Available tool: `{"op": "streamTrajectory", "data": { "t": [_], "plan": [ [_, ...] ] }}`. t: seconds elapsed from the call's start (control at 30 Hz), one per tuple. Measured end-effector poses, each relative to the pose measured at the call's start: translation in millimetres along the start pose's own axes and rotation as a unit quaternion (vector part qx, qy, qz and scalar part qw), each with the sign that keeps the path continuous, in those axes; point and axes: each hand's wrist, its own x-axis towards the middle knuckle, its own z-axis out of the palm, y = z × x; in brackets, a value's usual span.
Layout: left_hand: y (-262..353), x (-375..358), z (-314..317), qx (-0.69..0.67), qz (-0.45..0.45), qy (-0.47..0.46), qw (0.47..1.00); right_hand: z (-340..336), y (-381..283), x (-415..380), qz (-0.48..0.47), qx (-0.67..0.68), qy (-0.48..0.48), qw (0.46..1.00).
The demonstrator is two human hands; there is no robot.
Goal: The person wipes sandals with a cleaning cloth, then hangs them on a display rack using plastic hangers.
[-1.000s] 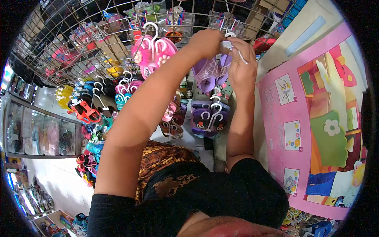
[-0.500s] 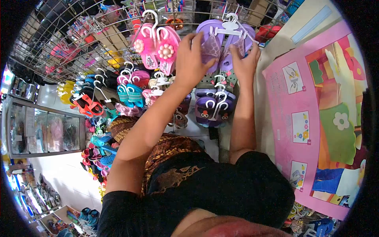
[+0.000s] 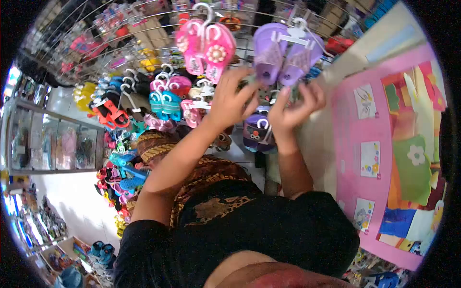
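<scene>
A pair of lilac sandals [image 3: 269, 53] hangs from a white hanger [image 3: 295, 32] on the wire rack, toes down. Just below it on the left is my left hand [image 3: 234, 98], fingers apart and slightly bent, with nothing seen in it. My right hand [image 3: 295, 109] is under the sandals on the right, thumb up and fingers loosely curled apart, also holding nothing visible. Both hands are a little blurred. Pink sandals with flower ornaments [image 3: 218, 53] hang to the left. Dark purple sandals [image 3: 259, 134] hang lower, partly hidden by my right hand.
A wire rack [image 3: 129, 29] with packaged goods spans the top. Several hung sandals, including a teal pair [image 3: 165, 105] and red ones [image 3: 111, 113], fill the left. A glass display case [image 3: 53, 139] stands far left; a pink printed panel [image 3: 353, 192] is at the right.
Both hands have come off the lilac sandals and moved down below them. The lilac and pink sandals appear further right in view as the camera shifted.
</scene>
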Motion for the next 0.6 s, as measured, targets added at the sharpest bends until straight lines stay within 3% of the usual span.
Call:
{"op": "streamTrajectory", "data": {
  "t": [0.1, 0.17, 0.23, 0.3, 0.33, 0.37, 0.43, 0.5, 0.57, 0.6],
  "plan": [
    [1, -53, -50, 0.052, -0.047, 0.051, 0.996, 12, -55, -50, 0.025, 0.177, -0.069, 0.981],
    [-10, -97, -87, 0.095, -0.111, 0.075, 0.986, 22, -95, -69, 0.007, 0.181, -0.262, 0.948],
    [-21, -146, -134, 0.146, -0.19, 0.108, 0.965, 38, -135, -107, 0.009, 0.198, -0.512, 0.836],
    [-44, -197, -190, 0.239, -0.264, 0.104, 0.929, 41, -141, -191, 0.03, 0.253, -0.687, 0.681],
    [-54, -225, -218, 0.3, -0.336, 0.111, 0.886, 59, -133, -210, 0.09, 0.28, -0.745, 0.599],
    [-67, -249, -250, 0.344, -0.351, 0.129, 0.862, 73, -138, -198, 0.107, 0.241, -0.803, 0.535],
    [-89, -324, -306, 0.389, -0.468, 0.149, 0.78, 90, -170, -172, 0.105, 0.167, -0.861, 0.469],
    [-110, -430, -354, 0.387, -0.58, 0.171, 0.697, 111, -207, -175, 0.045, 0.081, -0.881, 0.464],
    [-93, -473, -376, 0.324, -0.682, 0.197, 0.625, 136, -243, -182, -0.018, 0.019, -0.881, 0.473],
    [-81, -495, -379, 0.33, -0.688, 0.162, 0.626, 150, -261, -187, -0.05, 0.001, -0.874, 0.483]
  ]
}}
